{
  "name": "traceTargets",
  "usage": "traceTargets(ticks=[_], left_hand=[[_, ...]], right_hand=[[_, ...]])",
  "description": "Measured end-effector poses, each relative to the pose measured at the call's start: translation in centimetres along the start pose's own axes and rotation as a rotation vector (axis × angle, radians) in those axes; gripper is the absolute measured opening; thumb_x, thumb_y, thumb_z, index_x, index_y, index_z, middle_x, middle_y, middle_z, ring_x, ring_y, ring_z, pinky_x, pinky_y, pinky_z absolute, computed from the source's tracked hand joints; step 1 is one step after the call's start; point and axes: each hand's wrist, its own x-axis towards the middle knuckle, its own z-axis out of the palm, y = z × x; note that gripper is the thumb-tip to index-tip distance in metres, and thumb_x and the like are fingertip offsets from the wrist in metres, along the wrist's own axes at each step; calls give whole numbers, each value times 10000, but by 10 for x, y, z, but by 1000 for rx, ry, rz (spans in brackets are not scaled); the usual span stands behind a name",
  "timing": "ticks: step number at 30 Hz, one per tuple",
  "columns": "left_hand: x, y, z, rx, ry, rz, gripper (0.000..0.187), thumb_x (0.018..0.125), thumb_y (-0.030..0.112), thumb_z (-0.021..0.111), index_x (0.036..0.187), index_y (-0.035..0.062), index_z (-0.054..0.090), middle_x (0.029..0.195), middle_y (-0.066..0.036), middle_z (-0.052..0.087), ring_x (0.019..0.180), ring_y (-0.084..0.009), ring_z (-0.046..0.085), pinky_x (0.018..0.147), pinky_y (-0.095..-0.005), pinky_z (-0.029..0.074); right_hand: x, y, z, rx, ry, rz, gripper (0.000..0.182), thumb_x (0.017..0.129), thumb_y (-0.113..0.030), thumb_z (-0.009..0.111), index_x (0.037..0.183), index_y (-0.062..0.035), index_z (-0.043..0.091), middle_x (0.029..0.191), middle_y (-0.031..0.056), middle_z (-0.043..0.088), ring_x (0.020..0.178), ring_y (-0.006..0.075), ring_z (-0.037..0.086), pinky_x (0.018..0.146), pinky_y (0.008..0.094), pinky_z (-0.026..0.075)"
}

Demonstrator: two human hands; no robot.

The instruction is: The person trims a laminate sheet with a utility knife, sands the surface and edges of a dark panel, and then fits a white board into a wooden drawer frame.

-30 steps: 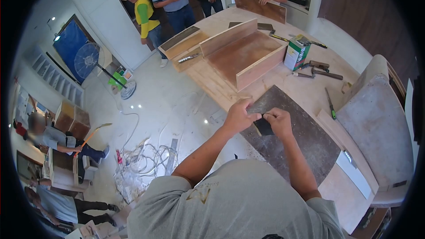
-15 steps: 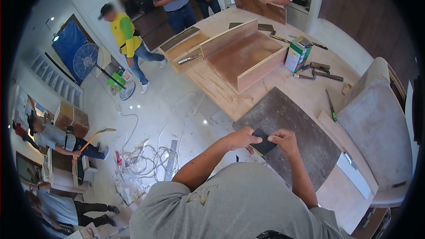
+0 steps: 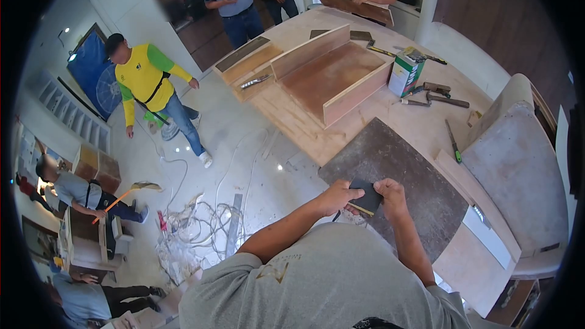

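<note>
My left hand (image 3: 339, 197) and my right hand (image 3: 392, 195) meet in front of my chest, closed on opposite sides of a small black sheet with a yellowish lower edge, which looks like folded sandpaper (image 3: 365, 196). Both thumbs press on its top face; the fingers underneath are partly hidden. Below the hands, a dark, scuffed board (image 3: 414, 173) lies on the wooden table (image 3: 286, 116). Beyond that board stands an open wooden box frame (image 3: 329, 79) with raised sides.
A green-and-white can (image 3: 405, 76), hammers (image 3: 448, 100) and a green-handled tool (image 3: 453, 141) are on the table's right. Tangled cables (image 3: 204, 222) lie on the floor at left. A person in yellow (image 3: 146, 79) and several others stand around. One holds a board (image 3: 353, 7).
The person in yellow has come closer and turned towards the table. My hands have shifted slightly right, tilting the sandpaper so its yellowish edge shows more. The far person's board is tilted lower.
</note>
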Motion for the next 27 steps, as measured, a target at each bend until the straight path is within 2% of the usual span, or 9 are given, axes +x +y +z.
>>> traceTargets(ticks=[3,6,10,12,16,19,21,24,27], left_hand=[[-5,3,3,-2,16,19,405,1031,170,571,1399,8,518,1287,-142,634,1106,-296,678,840,-449,622],[-8,-2,2,-108,53,102,329,1018,176,626,1248,-58,597,1094,-171,702,941,-284,727,724,-412,648],[-8,-14,1,-93,61,51,323,1021,170,617,1273,-31,602,1141,-151,699,964,-272,721,733,-405,642],[-5,-19,-2,-103,68,32,320,1023,171,615,1280,-19,608,1163,-142,697,976,-267,717,733,-400,639],[-5,-23,0,-146,-24,-31,399,1034,189,595,1385,7,548,1310,-135,627,1159,-288,654,843,-454,627],[1,-28,1,-141,-90,-63,418,1039,219,604,1394,8,543,1330,-131,617,1194,-280,637,875,-442,621],[3,-28,-4,-87,-175,-77,435,1042,240,606,1402,6,535,1339,-128,612,1209,-275,630,902,-433,615],[4,-27,6,-225,-86,-44,365,1039,230,620,1285,-38,598,1157,-154,694,1037,-273,702,864,-395,608],[15,-37,14,-391,-43,-85,365,1029,202,628,1281,-59,587,1143,-165,692,1027,-275,703,865,-401,608]], right_hand=[[-2,-6,1,78,-31,33,256,916,-275,795,827,-76,660,743,2,636,642,117,554,603,268,442],[-1,-2,-6,54,-48,66,283,931,-314,781,832,-81,655,744,13,637,658,129,587,617,294,494],[-2,9,-12,45,-71,81,272,949,-304,761,843,-78,652,759,25,646,689,143,627,650,334,556],[-3,21,-11,16,-38,104,236,961,-248,734,868,-44,662,760,37,640,662,142,612,616,295,523],[-4,35,-18,46,10,70,206,966,-221,719,886,-37,674,760,36,631,668,121,578,611,274,465],[-9,31,-18,83,25,16,271,915,-330,797,835,-110,659,723,-22,579,619,95,492,572,269,370],[-7,40,-28,10,-9,12,260,920,-308,792,827,-103,661,722,-23,582,623,95,498,572,271,380],[-7,46,-34,-77,-4,38,243,927,-274,784,821,-92,662,721,-25,586,629,95,507,574,272,391],[-8,46,-38,-125,17,103,212,936,-232,768,827,-82,666,717,-28,587,631,97,513,579,270,404]])
